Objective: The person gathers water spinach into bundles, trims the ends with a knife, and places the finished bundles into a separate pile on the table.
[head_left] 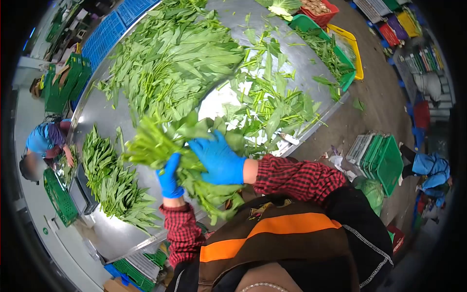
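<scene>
A bunch of leafy greens that looks like water spinach [153,141] is held over the near side of the metal table, stem ends to the left and leaves hanging toward my body. My left hand [170,177], in a blue glove, closes around its underside. My blue-gloved right hand [219,158] grips the leafy part from the right. Beyond them spreads a large heap of the same greens [180,58]. To the left lies a row of sorted greens [109,180]. Loose stems and leaves [277,102] are scattered on the right side.
A white-handled object [289,138] lies by the right edge of the metal table [107,233]. Green [343,58] and yellow [357,53] crates stand beyond that edge. One person [46,141] works at the left; another [430,170] is at far right, past stacked crates [384,160].
</scene>
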Available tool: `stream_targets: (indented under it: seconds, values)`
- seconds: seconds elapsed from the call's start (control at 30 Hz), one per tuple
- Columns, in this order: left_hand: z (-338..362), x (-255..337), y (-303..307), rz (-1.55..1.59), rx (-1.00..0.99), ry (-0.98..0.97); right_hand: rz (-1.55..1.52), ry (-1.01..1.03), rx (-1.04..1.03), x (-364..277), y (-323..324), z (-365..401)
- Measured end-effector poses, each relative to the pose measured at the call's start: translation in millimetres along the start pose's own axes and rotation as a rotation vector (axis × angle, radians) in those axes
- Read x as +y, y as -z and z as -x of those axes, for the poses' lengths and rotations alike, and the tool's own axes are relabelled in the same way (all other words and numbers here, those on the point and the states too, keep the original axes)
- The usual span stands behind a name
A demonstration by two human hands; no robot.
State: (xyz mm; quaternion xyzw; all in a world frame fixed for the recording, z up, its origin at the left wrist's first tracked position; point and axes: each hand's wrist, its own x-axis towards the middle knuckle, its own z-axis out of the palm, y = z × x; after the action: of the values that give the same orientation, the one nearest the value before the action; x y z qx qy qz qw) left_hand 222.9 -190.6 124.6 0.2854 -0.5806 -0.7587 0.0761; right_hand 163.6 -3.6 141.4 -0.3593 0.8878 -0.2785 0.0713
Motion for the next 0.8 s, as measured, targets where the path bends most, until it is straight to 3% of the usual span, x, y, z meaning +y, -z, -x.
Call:
stream_targets:
  seconds: [0.07,0.1,0.13,0.17,0.2,0.27,0.33,0.4,0.43,0.5,0.53,0.6,0.67,0.73,0.8]
  values:
    - [-4.9,-4.5,75.8,-0.076,0.048,-0.020,-0.246,0.085,0.175,-4.7,6.7,16.9]
    - [4.0,21.2,81.4,-0.054,0.065,0.030,-0.343,0.084,0.235,8.9,0.7,29.5]
    - [13.7,49.1,86.0,-0.032,0.086,0.080,-0.421,-0.019,0.173,28.1,0.8,47.3]
    - [15.0,60.1,112.1,-0.058,0.042,0.050,-0.361,-0.047,0.332,61.3,-20.6,70.9]
    - [14.2,70.2,136.7,-0.080,0.000,0.021,-0.442,-0.199,0.358,85.5,-17.7,89.5]
    - [11.3,83.4,156.2,-0.207,0.059,0.052,-0.272,-0.478,0.416,142.1,-29.4,126.9]
    - [1.5,86.5,155.3,-0.471,0.017,0.151,-0.234,-0.759,0.270,163.8,-18.2,133.2]
    - [3.0,71.6,121.3,-0.367,-0.047,0.154,-0.615,-0.774,0.192,190.6,-43.3,135.2]
    - [-5.1,58.1,119.3,-0.350,-0.101,0.183,-0.625,-0.772,0.198,185.2,-44.0,133.6]
    - [-26.7,17.7,132.0,-0.292,-0.166,0.257,-0.367,-0.684,-0.024,168.9,-39.7,129.8]
    - [-26.0,18.0,112.6,-0.250,-0.174,0.306,-0.370,-0.686,-0.026,167.7,-40.7,138.1]
    - [-14.4,31.6,85.6,-0.188,-0.203,0.340,0.168,-0.635,0.191,172.4,-41.2,151.0]
    - [-25.5,28.3,88.7,-0.286,-0.253,0.253,0.190,-0.608,0.253,176.0,-31.6,159.1]
    - [-44.0,40.5,88.1,-0.376,-0.381,0.340,0.135,-0.612,0.184,195.8,-47.0,165.3]
    - [-45.1,67.8,61.2,-0.499,-0.475,0.295,-0.003,-0.679,0.112,204.0,-51.5,161.6]
